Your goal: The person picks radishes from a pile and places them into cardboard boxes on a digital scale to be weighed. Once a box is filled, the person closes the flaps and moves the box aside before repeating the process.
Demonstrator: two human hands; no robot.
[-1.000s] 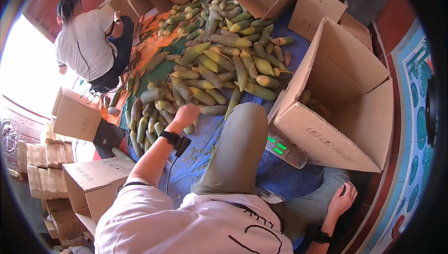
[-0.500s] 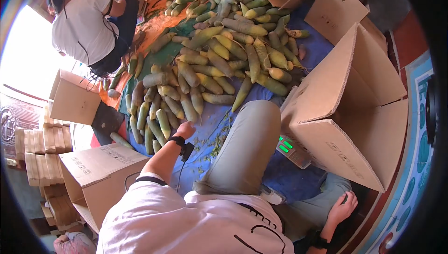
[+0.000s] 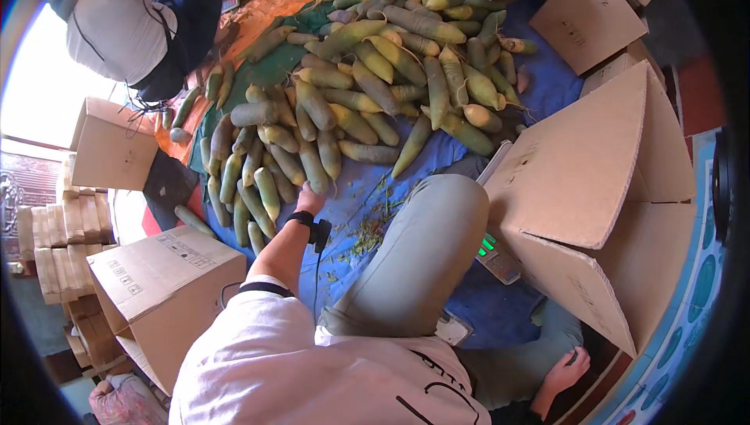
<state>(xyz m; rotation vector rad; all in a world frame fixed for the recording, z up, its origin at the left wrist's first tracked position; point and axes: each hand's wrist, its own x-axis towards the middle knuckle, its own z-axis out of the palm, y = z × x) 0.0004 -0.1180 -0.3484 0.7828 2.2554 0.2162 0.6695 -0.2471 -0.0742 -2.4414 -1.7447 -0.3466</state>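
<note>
A large heap of green radishes (image 3: 367, 93) lies in front of me on blue sheeting. My left hand (image 3: 309, 201) reaches to the near edge of the heap, its fingers closed at the lower end of a long green radish (image 3: 312, 166). That radish still lies among the others. A black band with a small corded device (image 3: 317, 233) sits on my left wrist. At the lower right, my right hand (image 3: 568, 370) rests curled by my bent leg. A small dark spot shows between its fingers, and I cannot tell what it is.
An open cardboard box (image 3: 578, 167) stands at my right, beside a scale (image 3: 498, 261) with a green-lit display. Another box (image 3: 168, 269) is at my left. Leaf scraps (image 3: 371, 233) litter the blue sheet (image 3: 344, 257). A person (image 3: 125, 30) crouches at the upper left.
My left hand has moved forward onto the end of a radish. The view has shifted slightly, and the person at the upper left has bent or leaned. My right hand stays by my leg.
</note>
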